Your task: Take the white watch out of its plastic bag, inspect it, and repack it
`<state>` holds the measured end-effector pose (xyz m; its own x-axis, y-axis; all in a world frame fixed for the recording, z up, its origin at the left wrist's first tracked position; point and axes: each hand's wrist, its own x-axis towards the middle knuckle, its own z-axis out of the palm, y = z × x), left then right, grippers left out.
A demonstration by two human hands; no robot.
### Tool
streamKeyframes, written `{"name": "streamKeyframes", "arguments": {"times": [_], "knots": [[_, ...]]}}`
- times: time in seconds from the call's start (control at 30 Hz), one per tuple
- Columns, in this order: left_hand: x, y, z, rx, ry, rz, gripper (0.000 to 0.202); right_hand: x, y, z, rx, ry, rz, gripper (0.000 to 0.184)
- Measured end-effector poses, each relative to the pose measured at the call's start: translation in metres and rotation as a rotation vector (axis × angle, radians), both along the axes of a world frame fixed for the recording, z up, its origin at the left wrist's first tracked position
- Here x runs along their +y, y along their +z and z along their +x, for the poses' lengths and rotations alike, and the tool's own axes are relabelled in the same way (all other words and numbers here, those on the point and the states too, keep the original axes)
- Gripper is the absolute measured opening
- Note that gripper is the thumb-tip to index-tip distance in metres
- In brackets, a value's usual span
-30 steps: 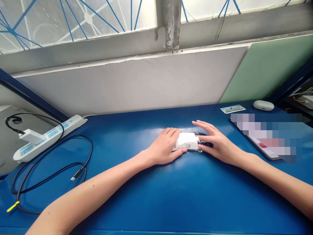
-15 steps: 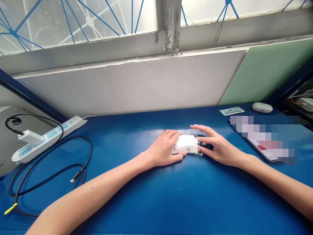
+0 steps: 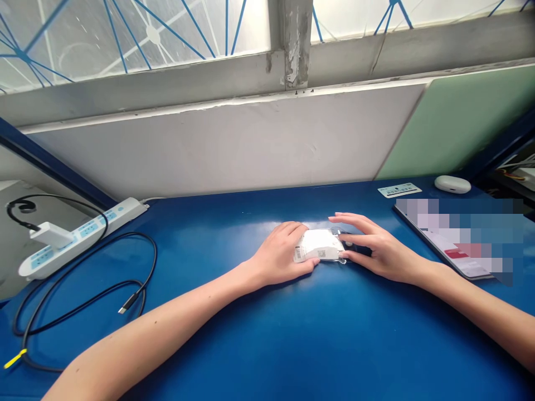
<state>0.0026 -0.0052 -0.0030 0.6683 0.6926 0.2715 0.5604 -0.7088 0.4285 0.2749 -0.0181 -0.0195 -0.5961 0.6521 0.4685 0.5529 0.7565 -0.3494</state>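
My left hand (image 3: pixel 285 250) lies over the left end of a small white packet (image 3: pixel 320 244) in clear plastic wrap, its thumb along the near edge and its fingers over the far side. A barcode and a small square code show on the packet. At the packet's right end, my right hand (image 3: pixel 378 249) has its fingers stretched and spread. Its thumb and a fingertip touch or nearly touch the loose clear film there; a firm grip cannot be made out. The packet rests on the blue table (image 3: pixel 317 340).
At the left, a white power strip (image 3: pixel 90 236) carries a plugged-in charger (image 3: pixel 50 236) with a coiled black cable (image 3: pixel 90 301). To the right lie a card (image 3: pixel 400 190), a white earbud case (image 3: pixel 452 184) and a flat device (image 3: pixel 468 262), partly blurred out. A wall panel (image 3: pixel 229 145) bounds the table's back.
My right hand has shifted slightly right. The dark patch beside its fingers at the packet's end hardly shows now. My left hand stays on the packet.
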Motion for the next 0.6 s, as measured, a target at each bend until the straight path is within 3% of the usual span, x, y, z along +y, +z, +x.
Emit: {"name": "streamKeyframes", "arguments": {"times": [0.33, 0.6], "knots": [[0.002, 0.005, -0.003, 0.019, 0.041, -0.097, 0.05, 0.005, 0.003, 0.009, 0.005, -0.012, -0.006, 0.025], [0.021, 0.003, -0.015, 0.013, -0.003, -0.103, 0.059, 0.013, 0.015, 0.022, -0.09, -0.041, -0.006, 0.022]]}}
